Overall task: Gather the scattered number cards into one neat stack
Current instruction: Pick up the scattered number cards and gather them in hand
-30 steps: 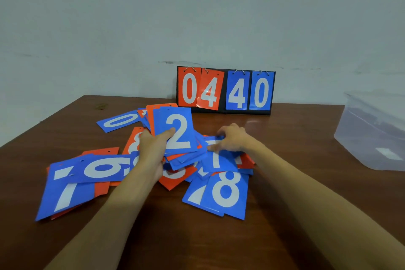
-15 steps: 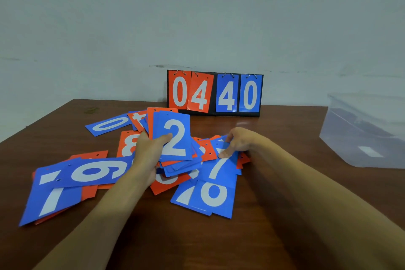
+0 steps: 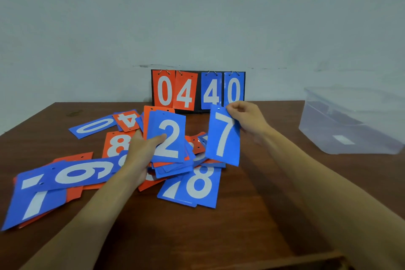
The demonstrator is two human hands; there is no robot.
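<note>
Loads of number cards [image 3: 76, 173] lie scattered over the left and middle of the tabletop [image 3: 252, 215]. Next, the left hand [image 3: 140, 155] has its grip wrapped round a small stack [image 3: 168, 138] topped by a blue 2. The right hand [image 3: 247, 120] has its grip pinching a blue 7 [image 3: 223, 138] by its top corner, held up off the pile. Clear tub [image 3: 350, 123] far right.

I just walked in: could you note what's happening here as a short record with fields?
Left hand: grips held stack, blue 2 on top
Right hand: pinches blue 7 card, held up above the table
Loose cards: blue and orange, scattered on table
Scoreboard: upright at back, reads 04 40
Clear box: on table, right side
</note>
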